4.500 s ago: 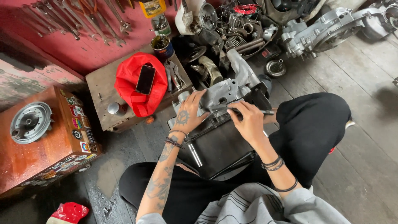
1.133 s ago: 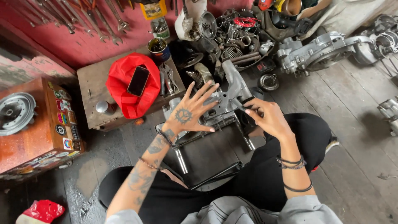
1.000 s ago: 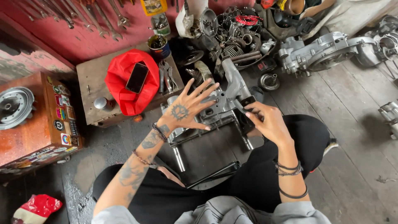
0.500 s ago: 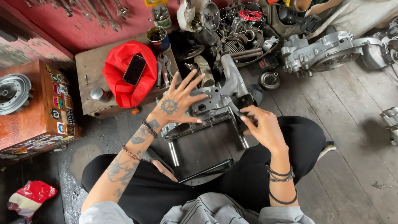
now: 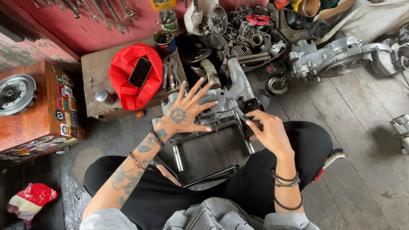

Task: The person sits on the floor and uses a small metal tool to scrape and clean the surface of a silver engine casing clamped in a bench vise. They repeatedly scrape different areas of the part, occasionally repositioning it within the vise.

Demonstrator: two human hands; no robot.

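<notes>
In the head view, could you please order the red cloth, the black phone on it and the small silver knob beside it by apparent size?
1. red cloth
2. black phone
3. silver knob
All three lie on the same low bench, so nearness hardly skews this.

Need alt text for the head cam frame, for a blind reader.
A seated person's left hand lies spread, fingers splayed, on a grey metal engine casing in front of their crossed legs; the right hand grips a small dark part at its edge. A black phone rests on red cloth nearby.

Tattooed left hand and forearm (a sun-like mark), dark bracelets on both wrists, black trousers, grey striped shirt.
</notes>
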